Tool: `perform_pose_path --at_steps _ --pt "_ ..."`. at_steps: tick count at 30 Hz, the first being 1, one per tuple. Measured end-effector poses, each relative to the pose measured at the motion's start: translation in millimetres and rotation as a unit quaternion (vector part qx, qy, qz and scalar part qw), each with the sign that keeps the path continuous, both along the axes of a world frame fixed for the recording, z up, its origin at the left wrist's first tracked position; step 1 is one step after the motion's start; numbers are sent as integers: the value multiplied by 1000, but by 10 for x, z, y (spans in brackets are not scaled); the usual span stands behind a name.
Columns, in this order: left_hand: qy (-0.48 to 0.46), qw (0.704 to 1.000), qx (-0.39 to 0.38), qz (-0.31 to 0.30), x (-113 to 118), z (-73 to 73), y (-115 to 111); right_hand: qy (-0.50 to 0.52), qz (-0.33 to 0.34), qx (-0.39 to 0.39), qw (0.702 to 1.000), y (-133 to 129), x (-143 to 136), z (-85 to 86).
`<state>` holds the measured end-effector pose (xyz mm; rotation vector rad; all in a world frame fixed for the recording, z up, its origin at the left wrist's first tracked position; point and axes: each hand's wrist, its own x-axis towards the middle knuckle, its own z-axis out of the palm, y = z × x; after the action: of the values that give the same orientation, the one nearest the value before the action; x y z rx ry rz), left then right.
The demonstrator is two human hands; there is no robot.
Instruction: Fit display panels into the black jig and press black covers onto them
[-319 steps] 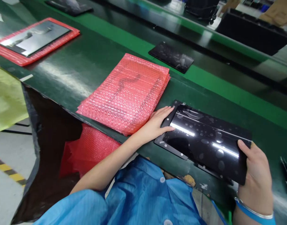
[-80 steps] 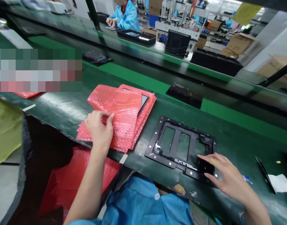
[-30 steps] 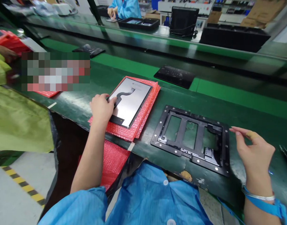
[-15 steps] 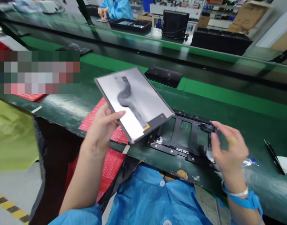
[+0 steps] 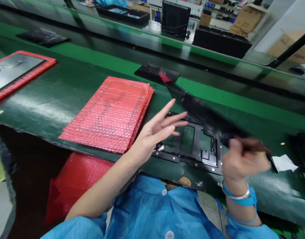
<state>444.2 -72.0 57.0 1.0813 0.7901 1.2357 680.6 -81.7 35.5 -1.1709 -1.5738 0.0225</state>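
Observation:
My left hand [image 5: 157,129] is open, its fingers spread over the left end of a black frame fixture [image 5: 176,141] with rectangular openings, and nothing is in it. My right hand [image 5: 242,162] is closed on the near end of a dark flat panel [image 5: 204,111], tilted above the fixture. Motion smears the panel; a red bit shows at its far end. I cannot tell whether it is the display panel from before. A silvery part [image 5: 209,157] sits at the fixture's right end. Left of my left hand lies a stack of red bubble-wrap bags [image 5: 105,113].
A grey-backed display panel [image 5: 18,68] rests on a red bag at far left. Behind the fixture lies a black plate [image 5: 152,72]. Tweezers [image 5: 273,162] and white paper [image 5: 284,163] are on the right. More red bags [image 5: 77,182] hang below the bench edge.
My left hand has let go of the grey-backed display panel and moved right to the fixture. My right hand, earlier holding nothing visible, now grips a dark panel. The view has shifted.

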Motion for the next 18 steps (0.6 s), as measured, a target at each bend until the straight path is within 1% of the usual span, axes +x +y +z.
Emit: perform_pose_path --at_steps 1,2,3,5,7,9,10,15,18 --pt "16 999 28 34 -34 -90 48 111 -58 28 992 52 60 14" --pt "38 995 48 72 -81 -198 100 218 -92 57 970 111 124 18" --pt "62 991 57 108 -137 -317 151 309 -100 68 943 171 190 12" --pt "115 982 39 148 -263 -550 235 418 -60 -2 906 262 321 -34" --pt "171 973 7 156 -376 -727 283 477 -49 -86 873 291 422 -105" --pt "223 964 -9 144 -447 -826 301 498 -63 -139 854 263 465 -168" --pt "242 961 -10 131 -466 -852 303 494 -69 -159 852 238 462 -188" --pt "279 959 17 55 -485 -920 310 432 -79 -257 861 142 345 -181" --pt "350 935 43 30 -501 -945 305 396 -85 -325 854 125 301 -153"
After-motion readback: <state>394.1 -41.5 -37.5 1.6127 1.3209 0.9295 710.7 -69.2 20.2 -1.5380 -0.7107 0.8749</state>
